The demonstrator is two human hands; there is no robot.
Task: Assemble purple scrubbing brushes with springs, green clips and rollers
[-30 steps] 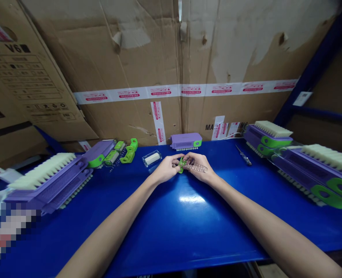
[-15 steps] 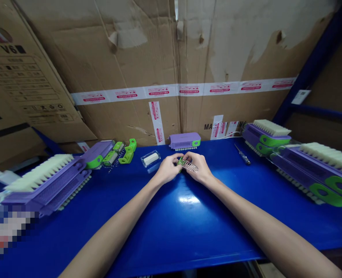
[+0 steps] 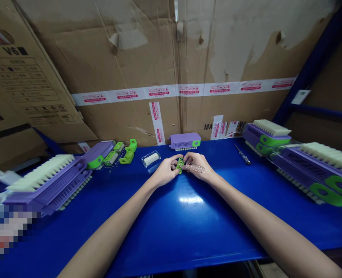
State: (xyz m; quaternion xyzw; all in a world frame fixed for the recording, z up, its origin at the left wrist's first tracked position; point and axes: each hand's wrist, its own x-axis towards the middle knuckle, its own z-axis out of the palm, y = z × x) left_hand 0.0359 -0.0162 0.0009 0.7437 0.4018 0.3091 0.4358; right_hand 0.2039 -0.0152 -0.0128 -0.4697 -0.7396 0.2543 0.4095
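Near the middle of the blue table [image 3: 165,216], my left hand [image 3: 166,170] is closed on a small green plastic part [image 3: 180,165], pinched between thumb and fingers. Close beside it, my right hand [image 3: 198,166] is closed around a metal coil spring [image 3: 194,167]. The spring's near end meets or almost touches the green part, and its free end slants across my right palm. Fingers partly hide both pieces. Just beyond my left hand lies a clear plastic case with a white block [image 3: 151,158].
A purple brush [image 3: 185,141] stands at the back against the cardboard [image 3: 124,69]. Stacked purple brushes sit left [image 3: 49,185] and right [image 3: 312,166]. Green parts [image 3: 128,151] and loose springs [image 3: 118,157] lie at back left. A screwdriver [image 3: 242,154] rests right of my hands.
My hands have moved slightly apart. The green part has turned so more of its face shows, and the spring has shifted a little to the right.
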